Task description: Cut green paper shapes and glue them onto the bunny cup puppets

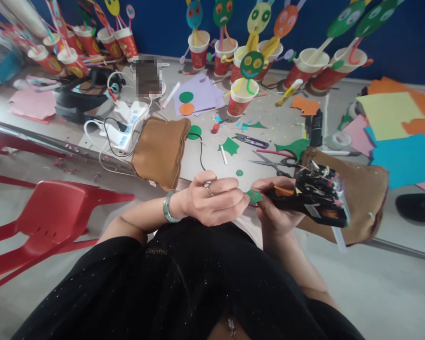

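Between the fingertips of my left hand (216, 200), which is closed, is a small green paper disc (254, 196) with pale squiggly marks on its face. My right hand (278, 212) is wrapped round a black hot glue gun (320, 198) with an orange trigger, its body covered in paper scraps and glue. A translucent glue stick (339, 240) pokes out of its end. The gun's nozzle end is close to the disc; whether they touch I cannot tell. Just beyond my hands lie a smaller green disc (239, 173) and black-handled scissors (274, 163).
Red paper cups (238, 105) with paper-faced figures line the back. Craft snips (251, 140), a yellow cutter (289, 92) and green scraps (230, 146) lie ahead. Brown cushions (159, 150) sit at the table edge. A power strip (131, 125) with cables and a red chair (60, 212) are at left.
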`<state>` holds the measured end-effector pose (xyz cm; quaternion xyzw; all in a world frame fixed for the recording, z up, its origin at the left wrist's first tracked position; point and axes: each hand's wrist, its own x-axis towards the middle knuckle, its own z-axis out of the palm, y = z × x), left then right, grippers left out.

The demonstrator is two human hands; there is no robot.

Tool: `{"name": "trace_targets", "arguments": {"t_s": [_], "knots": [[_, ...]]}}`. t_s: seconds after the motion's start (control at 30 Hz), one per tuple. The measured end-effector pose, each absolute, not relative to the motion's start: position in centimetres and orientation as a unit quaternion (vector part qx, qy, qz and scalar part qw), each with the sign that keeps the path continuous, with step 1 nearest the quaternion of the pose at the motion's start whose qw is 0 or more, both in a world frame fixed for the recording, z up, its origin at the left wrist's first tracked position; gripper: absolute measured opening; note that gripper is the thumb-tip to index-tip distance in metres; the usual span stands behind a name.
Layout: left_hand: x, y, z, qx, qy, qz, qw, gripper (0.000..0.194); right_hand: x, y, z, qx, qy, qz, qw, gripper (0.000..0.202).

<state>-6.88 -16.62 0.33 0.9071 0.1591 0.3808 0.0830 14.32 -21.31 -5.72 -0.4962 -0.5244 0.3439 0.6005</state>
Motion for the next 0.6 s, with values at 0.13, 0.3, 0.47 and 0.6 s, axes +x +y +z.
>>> {"name": "trace_targets", "arguments": {"t_s": [0.13, 0.3, 0.47, 0.6], "knots": [[-6.88, -16.69, 0.00, 0.894, 0.163, 0.413, 0.067, 0.010, 14.02, -21.45, -5.26, -0.453, -0.530, 0.322, 0.640, 0.029], [-7.07, -16.83, -0.21, 0.893, 0.157, 0.416, 0.062, 0.014, 14.13, -21.26, -5.24, -0.413, -0.536, 0.324, 0.661, 0.024], [-7.30, -16.99, -0.26, 0.894, 0.177, 0.408, 0.056, 0.012, 14.30, -20.93, -5.27, -0.431, -0.529, 0.312, 0.662, 0.034], [-7.15, -16.97, -0.54, 0.882, 0.199, 0.424, 0.056, 0.004, 14.11, -20.79, -5.13, -0.411, -0.536, 0.316, 0.666, 0.031]]}}
